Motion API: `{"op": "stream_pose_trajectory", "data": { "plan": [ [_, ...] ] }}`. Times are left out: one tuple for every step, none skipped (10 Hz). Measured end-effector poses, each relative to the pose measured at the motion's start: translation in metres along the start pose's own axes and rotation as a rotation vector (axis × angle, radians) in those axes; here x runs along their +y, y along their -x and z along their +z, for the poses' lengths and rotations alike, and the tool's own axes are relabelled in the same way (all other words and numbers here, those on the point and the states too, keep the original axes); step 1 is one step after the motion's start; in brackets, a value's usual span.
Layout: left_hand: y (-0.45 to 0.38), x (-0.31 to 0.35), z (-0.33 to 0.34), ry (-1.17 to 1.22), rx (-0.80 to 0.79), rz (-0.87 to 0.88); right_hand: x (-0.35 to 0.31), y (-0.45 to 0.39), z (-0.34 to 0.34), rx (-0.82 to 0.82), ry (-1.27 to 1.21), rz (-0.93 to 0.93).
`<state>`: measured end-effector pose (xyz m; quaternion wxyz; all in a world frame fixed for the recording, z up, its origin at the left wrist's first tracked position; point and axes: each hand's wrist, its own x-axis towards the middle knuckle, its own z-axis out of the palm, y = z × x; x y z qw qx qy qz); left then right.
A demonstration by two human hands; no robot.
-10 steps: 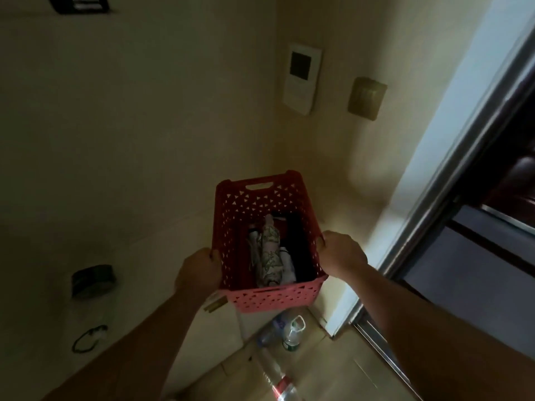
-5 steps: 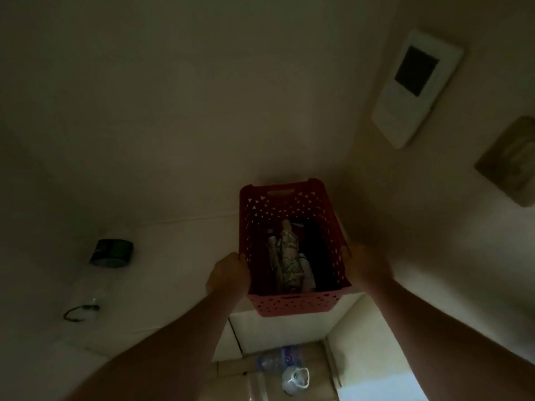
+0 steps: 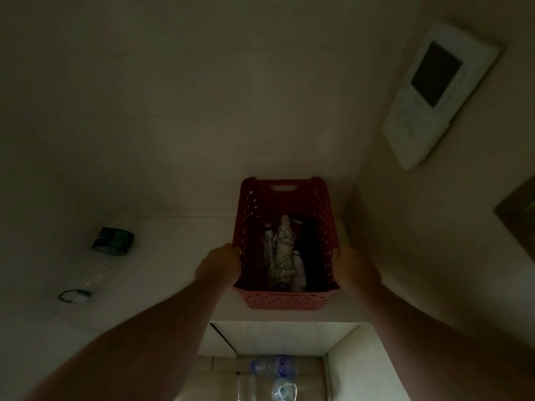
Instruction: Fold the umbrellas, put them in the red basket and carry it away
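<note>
The red basket hangs between our hands, our left hand curled round one long rim and our right hand round the other. Since a second ago we have swung away from the doorway, and the basket now sits over the white ledge beyond our grip, so carrying looks nearly done. Between our hands lie the folded umbrellas; beside the patterned one the dark shapes blur, and we cannot count them.

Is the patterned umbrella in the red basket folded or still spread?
Folded: the patterned umbrella lies as a narrow bundle inside the red basket.
</note>
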<state>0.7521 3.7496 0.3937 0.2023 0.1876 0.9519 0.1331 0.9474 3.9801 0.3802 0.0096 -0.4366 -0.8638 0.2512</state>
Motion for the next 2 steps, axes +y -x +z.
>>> {"op": "stream_pose_trajectory", "data": {
  "plan": [
    [0.002, -0.002, -0.015, 0.016, -0.048, -0.037, -0.005, -0.002, -0.007, -0.052, -0.147, -0.038],
    [0.009, -0.009, -0.031, 0.183, -0.008, -0.028, -0.013, -0.003, -0.025, -0.010, -0.225, -0.082]
  ]
}}
